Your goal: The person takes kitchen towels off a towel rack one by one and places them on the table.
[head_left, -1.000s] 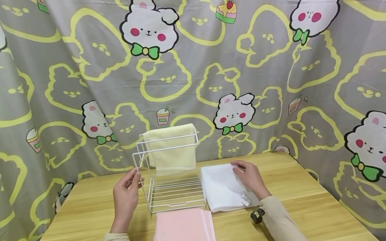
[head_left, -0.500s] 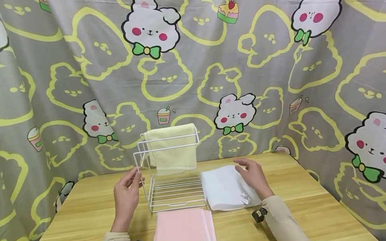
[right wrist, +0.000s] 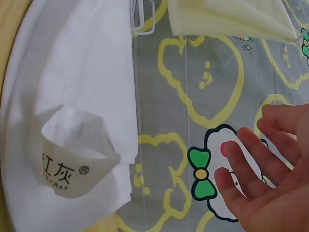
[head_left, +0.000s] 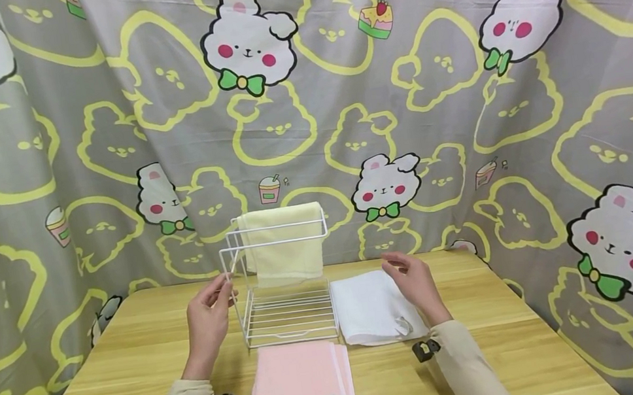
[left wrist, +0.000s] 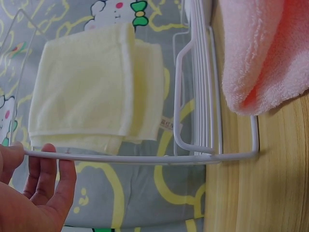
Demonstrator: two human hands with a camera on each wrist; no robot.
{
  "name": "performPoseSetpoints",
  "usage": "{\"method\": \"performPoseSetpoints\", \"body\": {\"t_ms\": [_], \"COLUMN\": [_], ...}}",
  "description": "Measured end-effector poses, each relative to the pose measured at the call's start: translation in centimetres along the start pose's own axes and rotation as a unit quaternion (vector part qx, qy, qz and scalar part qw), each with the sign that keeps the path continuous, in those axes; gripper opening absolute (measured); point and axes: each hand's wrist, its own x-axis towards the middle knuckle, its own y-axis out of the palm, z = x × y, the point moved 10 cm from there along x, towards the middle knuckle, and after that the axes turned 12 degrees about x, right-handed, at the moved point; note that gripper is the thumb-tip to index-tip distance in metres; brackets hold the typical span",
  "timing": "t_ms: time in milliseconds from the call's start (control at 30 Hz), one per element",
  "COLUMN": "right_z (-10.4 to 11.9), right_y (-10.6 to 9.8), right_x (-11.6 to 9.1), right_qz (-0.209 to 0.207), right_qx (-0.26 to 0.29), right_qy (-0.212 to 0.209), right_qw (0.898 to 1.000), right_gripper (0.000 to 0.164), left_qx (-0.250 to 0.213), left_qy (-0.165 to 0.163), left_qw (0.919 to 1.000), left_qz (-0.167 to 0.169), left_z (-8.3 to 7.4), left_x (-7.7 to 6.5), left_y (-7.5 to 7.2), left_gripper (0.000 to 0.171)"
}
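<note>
The left hand [head_left: 208, 319] was on the white wire rack [head_left: 281, 281], fingers curled round the thin upright at its front left corner; the left wrist view showed that wire running across the fingertips. The rack itself stood near the middle of the desk [head_left: 108, 381], towards the back: a slim white frame with a ribbed wire floor, open sides and a rail across the top. Over the rear rail hung a pale yellow towel [head_left: 283, 244], folded double, thick and fluffy, its lower edge hanging above the rack floor.

The right hand [head_left: 414, 282] hovered just above the white towel [head_left: 366, 310], fingers loosely spread and relaxed, holding nothing; the right wrist view showed the open palm clear of the cloth. That white towel lay flat and folded on the desk, right beside the rack's right side, with a small printed label [right wrist: 65, 171] poking out at its near corner.

In front of the rack, touching its front foot in the left wrist view, lay a pink towel [head_left: 301, 387], folded into a neat rectangle, plush, with a small tag at its near edge. Behind everything hung a grey curtain [head_left: 459, 107] printed with rabbits.
</note>
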Motion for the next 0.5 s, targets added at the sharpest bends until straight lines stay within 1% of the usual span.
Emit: {"method": "performPoseSetpoints", "body": {"t_ms": [233, 367, 500], "right_z": [1.7, 3.2, 4.8], "right_y": [-0.3, -0.5, -0.6], "right_x": [0.1, -0.1, -0.2], "right_qz": [-0.003, -0.005, -0.012], "right_qx": [0.013, 0.022, 0.029], "right_qy": [-0.022, -0.035, -0.052], "right_qw": [1.0, 0.999, 0.998], "right_gripper": [0.031, 0.033, 0.03], "left_qx": [0.0, -0.004, -0.01], "left_qy": [-0.003, -0.007, -0.009], "left_qw": [1.0, 1.0, 0.9999], "left_qz": [-0.001, 0.002, 0.004], "left_z": [0.1, 0.2, 0.2], "left_x": [0.0, 0.0, 0.1], "left_y": [-0.1, 0.0, 0.1], "left_gripper": [0.029, 0.031, 0.032]}}
